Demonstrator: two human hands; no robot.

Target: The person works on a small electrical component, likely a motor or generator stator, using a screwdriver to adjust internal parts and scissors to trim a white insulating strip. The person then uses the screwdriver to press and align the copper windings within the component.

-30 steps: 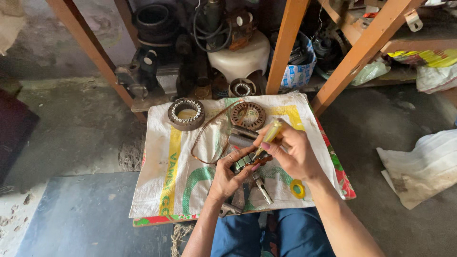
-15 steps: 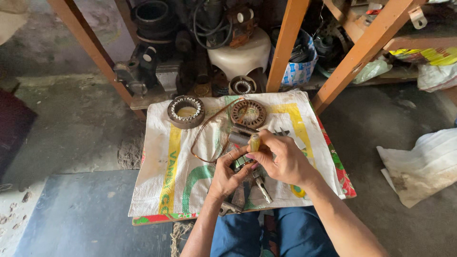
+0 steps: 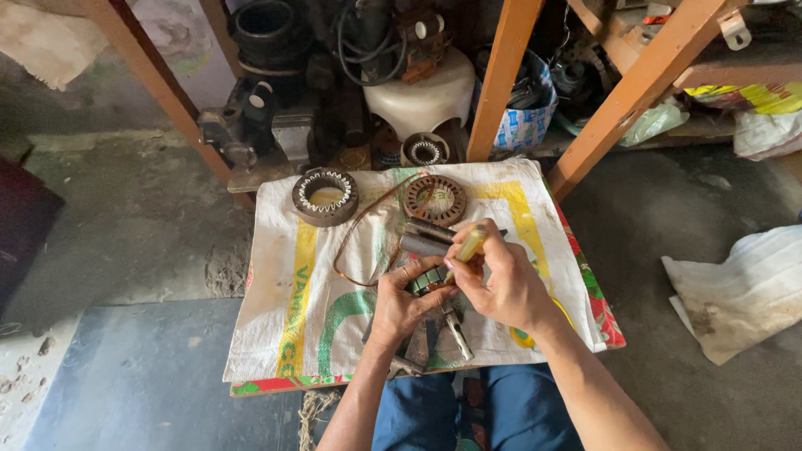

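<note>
I see my left hand (image 3: 401,305) clamped around a small motor rotor (image 3: 428,278) above a printed white sack (image 3: 284,317) on the low table, while my right hand (image 3: 501,280) grips a yellow-handled screwdriver (image 3: 468,247) against it. I judge this a prying step, calling for steady, careful pressure. A blue-and-white patterned bag (image 3: 526,125) sits behind on the shelf.

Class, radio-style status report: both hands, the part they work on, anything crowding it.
Left hand grips rotor. Right hand holds yellow-handled tool against it. Copper wire, two stator rings lie close on the sack.
</note>
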